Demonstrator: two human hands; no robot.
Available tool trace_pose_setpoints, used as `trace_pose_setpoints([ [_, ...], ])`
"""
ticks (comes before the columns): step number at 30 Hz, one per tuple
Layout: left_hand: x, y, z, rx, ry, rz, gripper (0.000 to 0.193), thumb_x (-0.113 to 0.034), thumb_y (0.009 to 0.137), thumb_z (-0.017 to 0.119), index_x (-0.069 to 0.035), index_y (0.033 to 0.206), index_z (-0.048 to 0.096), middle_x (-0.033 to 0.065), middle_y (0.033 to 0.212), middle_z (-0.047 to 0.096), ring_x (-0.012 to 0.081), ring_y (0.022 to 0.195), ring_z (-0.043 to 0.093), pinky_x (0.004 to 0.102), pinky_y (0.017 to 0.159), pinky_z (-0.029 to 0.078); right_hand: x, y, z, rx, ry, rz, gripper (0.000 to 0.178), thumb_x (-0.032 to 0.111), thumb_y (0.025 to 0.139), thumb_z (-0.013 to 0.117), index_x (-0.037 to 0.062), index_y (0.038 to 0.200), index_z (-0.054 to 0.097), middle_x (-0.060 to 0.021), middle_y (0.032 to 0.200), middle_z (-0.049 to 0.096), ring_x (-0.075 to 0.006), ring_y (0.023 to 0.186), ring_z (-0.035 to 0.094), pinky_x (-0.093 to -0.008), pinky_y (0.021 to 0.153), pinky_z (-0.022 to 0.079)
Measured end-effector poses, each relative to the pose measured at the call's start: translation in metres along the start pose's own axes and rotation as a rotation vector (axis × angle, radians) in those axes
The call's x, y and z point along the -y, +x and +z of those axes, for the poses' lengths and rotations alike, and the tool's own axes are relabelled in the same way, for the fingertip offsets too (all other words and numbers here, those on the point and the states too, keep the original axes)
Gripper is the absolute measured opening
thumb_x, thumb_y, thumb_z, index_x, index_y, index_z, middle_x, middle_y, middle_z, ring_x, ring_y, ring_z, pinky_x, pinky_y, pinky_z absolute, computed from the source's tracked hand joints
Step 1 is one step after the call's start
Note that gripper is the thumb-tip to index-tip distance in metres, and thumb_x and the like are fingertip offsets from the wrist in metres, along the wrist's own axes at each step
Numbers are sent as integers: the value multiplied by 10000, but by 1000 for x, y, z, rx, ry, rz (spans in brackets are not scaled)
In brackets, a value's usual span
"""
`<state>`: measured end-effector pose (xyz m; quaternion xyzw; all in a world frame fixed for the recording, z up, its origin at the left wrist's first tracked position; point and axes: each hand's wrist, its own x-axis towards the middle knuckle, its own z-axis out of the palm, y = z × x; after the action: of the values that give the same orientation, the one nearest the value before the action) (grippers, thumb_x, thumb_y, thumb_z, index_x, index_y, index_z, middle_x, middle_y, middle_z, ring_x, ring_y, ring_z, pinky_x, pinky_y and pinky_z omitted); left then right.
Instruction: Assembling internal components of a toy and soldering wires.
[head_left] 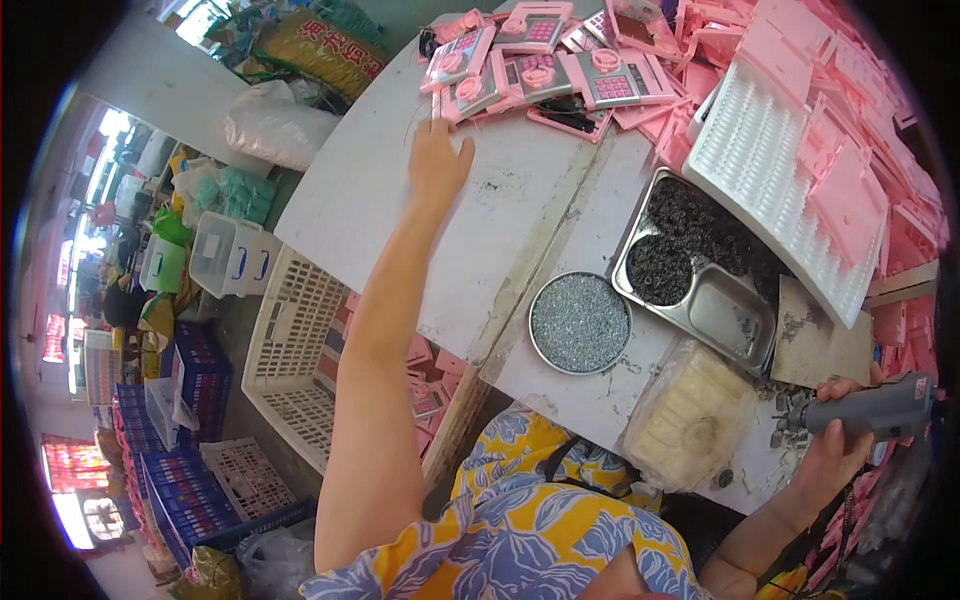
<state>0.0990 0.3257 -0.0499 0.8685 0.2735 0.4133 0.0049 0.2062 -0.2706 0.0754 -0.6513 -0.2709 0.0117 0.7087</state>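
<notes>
My left hand (437, 165) reaches out to the far side of the table, its fingers stretched and the thumb standing apart. Its fingertips meet the near edge of a pink-and-grey keypad case (472, 95), which lies in a loose heap of similar cases; a firm hold on it does not show. At the right, my right hand (840, 447) is wrapped around a grey electric screwdriver (872, 408), whose tip points left over small metal bits (790, 425) on the table.
A round tin (580, 322) of small silvery parts stands near a metal tray (735, 310) with black parts. Beside them lie a plastic-wrapped yellowish block (690, 412) and a white studded board (745, 150). Pink panels pile up behind. A white basket (290, 350) sits left of the table.
</notes>
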Motion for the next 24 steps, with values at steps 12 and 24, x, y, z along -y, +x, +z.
trace_pose_setpoints([
  [12,56,84,-42,65,-127,-339,350,-329,990,598,-4,1063,706,153,861,732,290,760,731,447,685,583,0,-31,-17,-362,-418,-478,539,177,956,599,-56,1418,448,-244,1324,576,-300,1178,573,-429,1023,444],
  [24,-259,-153,-156,824,-1916,-1348,322,-184,1050,553,-24,1328,542,117,1319,631,224,1212,619,417,1025,529,-98,-80,87,534,-153,2,1117,468,701,904,52,1564,330,-150,1481,496,-309,1443,369,-482,1171,324],
])
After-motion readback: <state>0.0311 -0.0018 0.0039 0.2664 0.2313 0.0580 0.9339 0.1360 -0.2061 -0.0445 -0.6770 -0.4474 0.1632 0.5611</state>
